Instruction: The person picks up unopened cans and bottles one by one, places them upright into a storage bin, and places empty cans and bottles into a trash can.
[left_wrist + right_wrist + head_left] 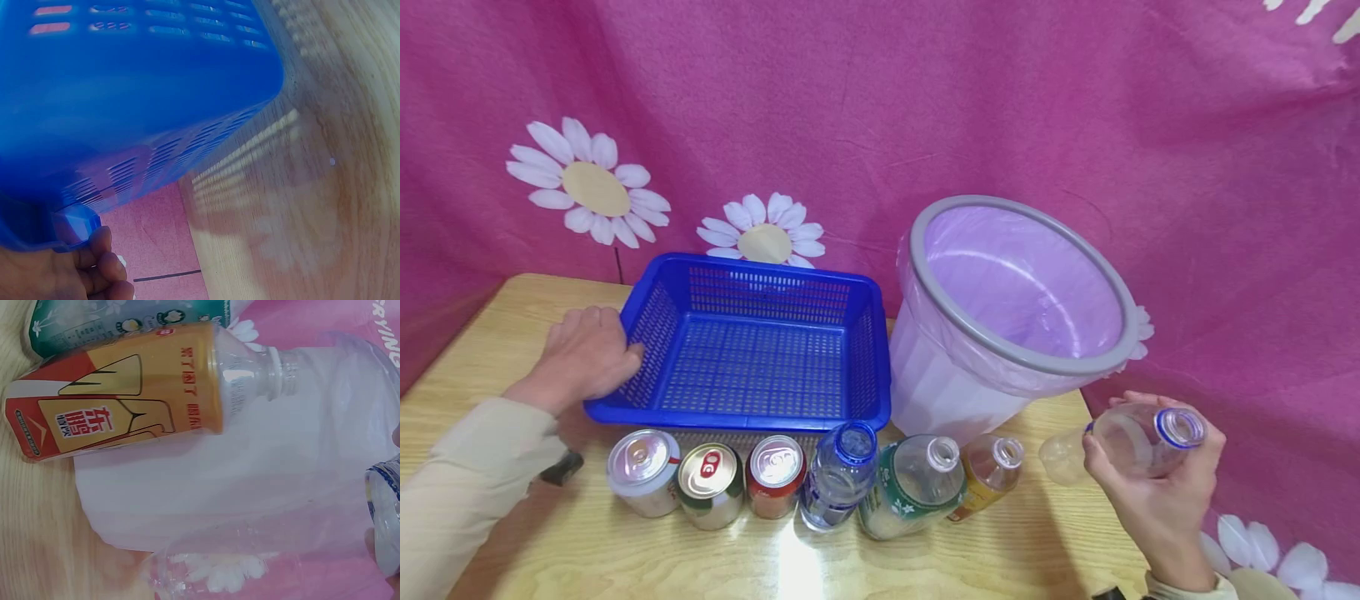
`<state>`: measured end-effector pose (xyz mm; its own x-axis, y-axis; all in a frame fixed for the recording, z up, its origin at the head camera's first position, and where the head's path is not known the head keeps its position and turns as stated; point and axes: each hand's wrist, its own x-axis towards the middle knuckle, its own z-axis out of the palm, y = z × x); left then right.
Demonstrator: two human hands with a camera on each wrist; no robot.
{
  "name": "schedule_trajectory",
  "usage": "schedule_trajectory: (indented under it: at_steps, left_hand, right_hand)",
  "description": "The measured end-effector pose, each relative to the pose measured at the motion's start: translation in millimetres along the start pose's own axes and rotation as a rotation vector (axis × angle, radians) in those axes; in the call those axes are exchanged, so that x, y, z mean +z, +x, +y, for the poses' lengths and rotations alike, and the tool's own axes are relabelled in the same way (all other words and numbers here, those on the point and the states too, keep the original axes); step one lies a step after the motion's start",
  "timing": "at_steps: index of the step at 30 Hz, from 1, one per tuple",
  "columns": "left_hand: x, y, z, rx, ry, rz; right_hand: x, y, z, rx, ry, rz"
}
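Note:
My left hand (583, 354) grips the left rim of a blue plastic basket (883, 350); in the left wrist view its curled fingers (109, 269) lie at the basket's edge. At the right, my right hand (1172, 492) holds a clear plastic bottle (1131, 437), uncapped, with a blue ring at its neck. Part of that bottle (387, 519) enters the right wrist view. Just left of this hand is a see-through plastic shape (1060, 458); I cannot tell whether it is a second bottle. An orange-labelled bottle (144, 394) stands nearby.
A pale bin (955, 392) with a grey rim and clear liner stands right of the basket. Along the front stand a white can (643, 471), a green-and-white can (711, 487), a red can (775, 475), a blue-necked bottle (838, 475) and a green-labelled bottle (913, 487). Pink cloth (850, 100) hangs behind.

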<state>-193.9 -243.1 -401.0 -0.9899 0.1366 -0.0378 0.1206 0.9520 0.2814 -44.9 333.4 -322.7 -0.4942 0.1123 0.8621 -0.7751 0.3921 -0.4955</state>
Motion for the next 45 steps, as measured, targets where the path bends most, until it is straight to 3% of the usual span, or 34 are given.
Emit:
schedule_trajectory:
  at_steps: [13, 22, 34, 45]
  left_hand:
    - [2.3, -1.1, -2.8, -0.002, -0.005, -0.002]
    - [3.4, -1.1, -4.2, -0.006, -0.021, 0.008]
    - [1.0, -1.6, -3.2, -0.007, -0.018, -0.017]
    - [2.3, 0.1, -1.0, -0.009, -0.028, 0.002]
  right_hand:
    - [3.5, 17.8, -10.3, -0.046, 0.045, 0.022]
    - [-0.4, 30.6, -11.6, -0.127, 0.069, 0.061]
    - [-2.4, 36.9, -17.9, -0.167, 0.039, 0.034]
    - [3.6, 47.3, -24.8, -0.194, 0.136, 0.088]
